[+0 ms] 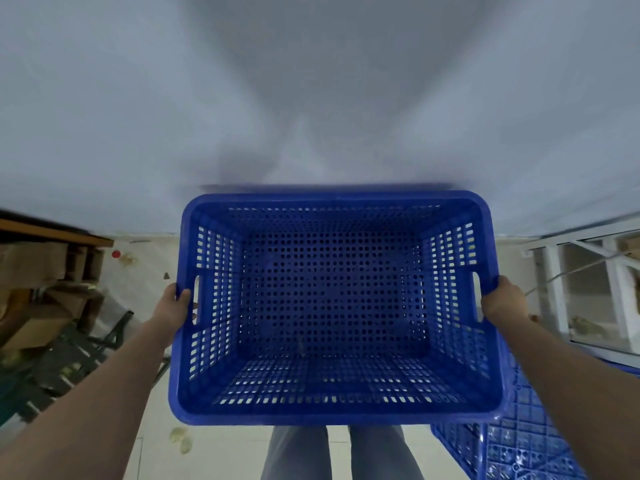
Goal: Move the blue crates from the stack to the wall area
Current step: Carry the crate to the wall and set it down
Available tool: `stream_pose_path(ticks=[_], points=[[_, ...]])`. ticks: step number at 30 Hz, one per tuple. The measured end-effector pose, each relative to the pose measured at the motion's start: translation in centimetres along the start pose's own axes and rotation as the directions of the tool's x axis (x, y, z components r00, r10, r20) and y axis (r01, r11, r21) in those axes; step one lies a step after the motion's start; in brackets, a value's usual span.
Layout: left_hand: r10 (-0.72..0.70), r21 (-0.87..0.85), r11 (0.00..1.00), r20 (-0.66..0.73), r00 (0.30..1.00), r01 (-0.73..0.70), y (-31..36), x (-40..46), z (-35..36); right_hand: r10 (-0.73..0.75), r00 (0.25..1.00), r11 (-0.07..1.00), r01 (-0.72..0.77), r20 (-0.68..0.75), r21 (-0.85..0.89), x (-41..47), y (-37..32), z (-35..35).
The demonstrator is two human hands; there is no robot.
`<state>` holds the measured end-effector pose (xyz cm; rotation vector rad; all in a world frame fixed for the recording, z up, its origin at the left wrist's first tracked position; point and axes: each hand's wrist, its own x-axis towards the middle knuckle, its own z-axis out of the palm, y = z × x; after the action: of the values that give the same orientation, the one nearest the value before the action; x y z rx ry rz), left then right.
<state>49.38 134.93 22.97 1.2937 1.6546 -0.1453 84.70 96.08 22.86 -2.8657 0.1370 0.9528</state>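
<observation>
**Blue crate held at both ends, facing the wall**

A person holds a blue crate (332, 306) in both hands, out in front of the body and above the floor (221, 452). The crate is open side up, perforated on its base and walls, with nothing visible inside. Its far rim lies toward the pale wall (311, 98) that fills the upper part of the view.

The left hand (175, 308) clamps its grip on the crate's left end beside the handle slot, thumb over the rim and fingers underneath, out of sight. The right hand (502, 299) clamps on the right end in the same way, at the other handle slot.

Below and to the right of the held crate, another blue crate (519, 441) shows with latticed plastic facing the camera; how it sits cannot be told. Cardboard boxes (31, 265) and dark clutter lie on the left, and a white metal frame (581, 271) stands on the right. The person's grey trouser legs (298, 455) show beneath the crate.
</observation>
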Motion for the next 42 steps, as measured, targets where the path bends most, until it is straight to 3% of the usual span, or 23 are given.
stream_pose_path(ticks=[9,16,23,29,42], points=[[0.010,0.001,1.000,0.012,1.000,-0.010,0.3,1.1,0.8,0.036,0.999,0.998,-0.037,0.020,0.055,0.8,0.3,0.2],[-0.010,-0.151,0.988,-0.014,1.000,0.008,1.2,1.9,1.1,0.037,0.998,0.992,-0.031,-0.047,0.125,1.1,0.3,0.0],[0.028,-0.174,0.984,-0.029,0.999,-0.033,0.8,2.4,1.1,0.035,0.998,0.997,-0.031,-0.058,0.064,1.2,0.8,0.3],[0.110,-0.098,0.989,-0.039,0.993,-0.113,0.1,2.1,1.0,0.011,0.999,1.000,-0.012,-0.036,-0.025,1.6,0.7,-0.1],[0.100,0.081,0.992,-0.067,0.993,-0.095,-0.6,3.4,1.4,-0.058,0.998,0.994,0.058,0.006,-0.091,2.2,1.3,-0.4]])
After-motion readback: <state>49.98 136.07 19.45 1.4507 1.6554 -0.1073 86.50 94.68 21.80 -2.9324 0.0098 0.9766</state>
